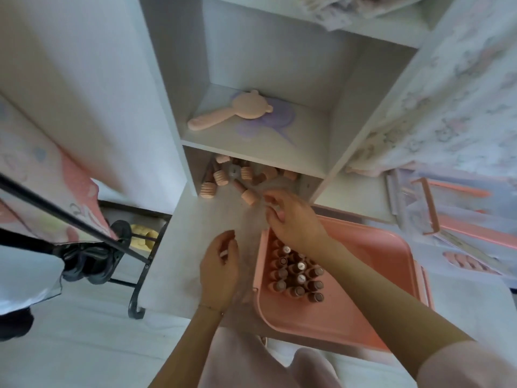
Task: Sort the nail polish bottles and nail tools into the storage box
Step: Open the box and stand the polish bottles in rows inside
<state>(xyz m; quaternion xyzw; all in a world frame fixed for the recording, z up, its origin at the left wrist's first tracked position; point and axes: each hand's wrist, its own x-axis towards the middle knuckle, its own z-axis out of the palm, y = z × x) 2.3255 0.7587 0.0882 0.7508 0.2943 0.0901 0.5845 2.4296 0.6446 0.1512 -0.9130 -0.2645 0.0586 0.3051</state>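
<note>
Right hand [293,219] over box [363,247] far-left rim, fingers curled, contents unclear. Left hand [219,264] loosely parted beside left rim. Bottles [296,275] upright inside.

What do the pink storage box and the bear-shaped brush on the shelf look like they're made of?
The pink storage box looks like molded plastic with a smooth, slightly satin finish: uniform colour, rounded corners, soft sheen along its wall. The bear-shaped brush also looks like matte plastic, one even peach tone with rounded moulded ears, though the blur leaves silicone or painted wood possible.

Left hand [219,268] loosely curled, right hand [293,218] reaching forward, fingers pinched
</note>
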